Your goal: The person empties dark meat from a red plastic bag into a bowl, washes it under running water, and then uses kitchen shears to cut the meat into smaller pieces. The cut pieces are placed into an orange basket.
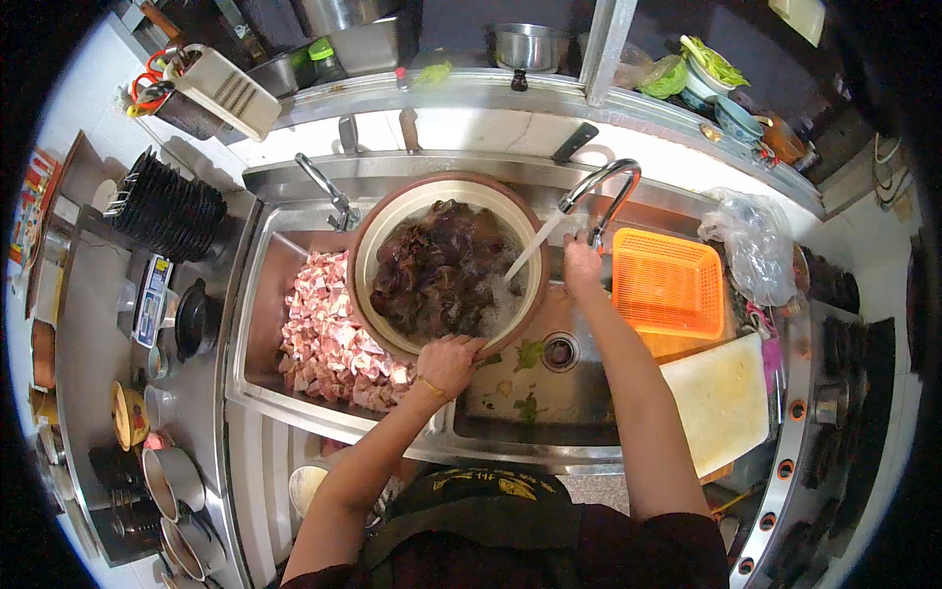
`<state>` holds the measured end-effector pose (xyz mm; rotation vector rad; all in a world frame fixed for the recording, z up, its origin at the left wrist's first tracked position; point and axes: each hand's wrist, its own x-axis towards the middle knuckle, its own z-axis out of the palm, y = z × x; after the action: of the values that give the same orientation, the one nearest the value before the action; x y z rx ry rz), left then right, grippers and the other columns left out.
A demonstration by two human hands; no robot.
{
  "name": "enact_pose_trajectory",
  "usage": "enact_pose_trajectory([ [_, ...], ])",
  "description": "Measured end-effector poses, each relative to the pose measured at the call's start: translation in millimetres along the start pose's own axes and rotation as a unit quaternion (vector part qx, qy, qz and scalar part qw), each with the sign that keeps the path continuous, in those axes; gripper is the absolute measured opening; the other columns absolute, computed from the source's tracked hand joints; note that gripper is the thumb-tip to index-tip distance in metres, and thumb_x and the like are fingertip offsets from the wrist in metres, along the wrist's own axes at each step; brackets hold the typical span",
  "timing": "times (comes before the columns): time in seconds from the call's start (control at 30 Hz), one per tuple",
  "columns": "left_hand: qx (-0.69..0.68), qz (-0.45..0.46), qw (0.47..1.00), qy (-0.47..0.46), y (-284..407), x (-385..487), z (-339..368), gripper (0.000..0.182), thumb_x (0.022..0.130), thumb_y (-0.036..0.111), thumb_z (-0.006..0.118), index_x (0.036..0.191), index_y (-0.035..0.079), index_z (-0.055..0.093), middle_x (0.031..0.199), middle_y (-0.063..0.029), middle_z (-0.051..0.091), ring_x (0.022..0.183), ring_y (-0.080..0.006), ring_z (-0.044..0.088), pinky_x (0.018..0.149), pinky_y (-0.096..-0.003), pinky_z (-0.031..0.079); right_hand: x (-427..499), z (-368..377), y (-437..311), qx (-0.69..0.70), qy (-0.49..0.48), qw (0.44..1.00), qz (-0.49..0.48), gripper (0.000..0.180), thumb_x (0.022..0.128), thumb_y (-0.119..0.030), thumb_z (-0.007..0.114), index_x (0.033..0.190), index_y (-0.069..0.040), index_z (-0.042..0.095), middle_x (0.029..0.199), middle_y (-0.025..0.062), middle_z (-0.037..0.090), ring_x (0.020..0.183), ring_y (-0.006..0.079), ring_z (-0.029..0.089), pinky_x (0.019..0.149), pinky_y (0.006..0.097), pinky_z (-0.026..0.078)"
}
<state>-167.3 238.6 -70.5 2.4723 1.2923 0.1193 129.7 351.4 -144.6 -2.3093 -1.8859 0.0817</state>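
A large round basin (358, 269) with a cream inside and a reddish-brown rim sits across the divider of a steel double sink (530, 420). Water covers much of a heap of dark brown, ruffled pieces (441, 258) in it, which look like wood ear fungus. My left hand (447, 364) grips the basin's near rim. At the base of the right faucet (612, 188), my right hand (583, 261) has hold of its lower part; the fingertips are partly hidden. A stream of water (531, 249) runs from the spout into the basin. Chopped raw meat (331, 331) fills much of the left bowl.
Leaf scraps (528, 355) lie near the drain (560, 352). An orange plastic basket (668, 283), a white cutting board (721, 405) and a plastic bag (754, 243) are on the right. Behind stand a second faucet (324, 188) and several knives (408, 131). Black plates (168, 206) are stacked left.
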Motion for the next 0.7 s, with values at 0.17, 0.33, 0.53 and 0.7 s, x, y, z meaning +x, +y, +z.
enact_pose_trajectory([
  [0.17, -0.017, -0.004, 1.0, 0.025, 0.4, -0.5, 3.6, 0.029, 0.078, 0.015, 0.06, 0.106, 0.017, 0.067, 0.092, -0.0073, 0.068, 0.088, -0.0282, 0.065, 0.075, -0.04, 0.053, 10.1, -0.1, 14.6, -0.071, -0.062, 0.995, -0.028, 0.019, 0.082, -0.006, 0.056, 0.099, -0.008, 0.063, 0.098, 0.015, 0.064, 0.082, 0.0328, 0.068, 0.064, 0.0453, 0.055],
  [0.33, 0.007, -0.022, 1.0, 0.001, -0.4, 0.9, 5.8, 0.029, 0.078, 0.014, 0.06, 0.106, 0.018, 0.067, 0.093, -0.0065, 0.067, 0.089, -0.0279, 0.065, 0.074, -0.0408, 0.053, 7.5, -0.5, 15.6, -0.067, 0.013, 0.997, -0.032, 0.019, 0.085, -0.009, 0.052, 0.101, -0.009, 0.062, 0.1, 0.0153, 0.063, 0.081, 0.032, 0.069, 0.063, 0.0446, 0.055],
  [0.53, 0.005, -0.013, 1.0, 0.015, -1.5, 1.7, 8.6, 0.029, 0.077, 0.014, 0.063, 0.105, 0.018, 0.067, 0.091, -0.0052, 0.067, 0.087, -0.0266, 0.065, 0.07, -0.0411, 0.053, 3.8, -7.9, 12.7, -0.051, 0.019, 0.998, -0.03, 0.02, 0.084, -0.01, 0.053, 0.103, -0.008, 0.058, 0.107, 0.0164, 0.06, 0.082, 0.0327, 0.069, 0.064, 0.0442, 0.056],
  [0.7, 0.025, -0.005, 0.999, 0.023, -2.3, 1.7, 11.8, 0.026, 0.077, 0.014, 0.063, 0.102, 0.018, 0.068, 0.089, -0.0044, 0.067, 0.084, -0.0265, 0.065, 0.069, -0.0409, 0.053, 1.0, -18.4, 14.4, -0.067, 0.03, 0.996, -0.059, 0.014, 0.081, -0.011, 0.055, 0.093, -0.007, 0.063, 0.111, 0.0161, 0.058, 0.09, 0.0317, 0.066, 0.069, 0.0431, 0.054],
])
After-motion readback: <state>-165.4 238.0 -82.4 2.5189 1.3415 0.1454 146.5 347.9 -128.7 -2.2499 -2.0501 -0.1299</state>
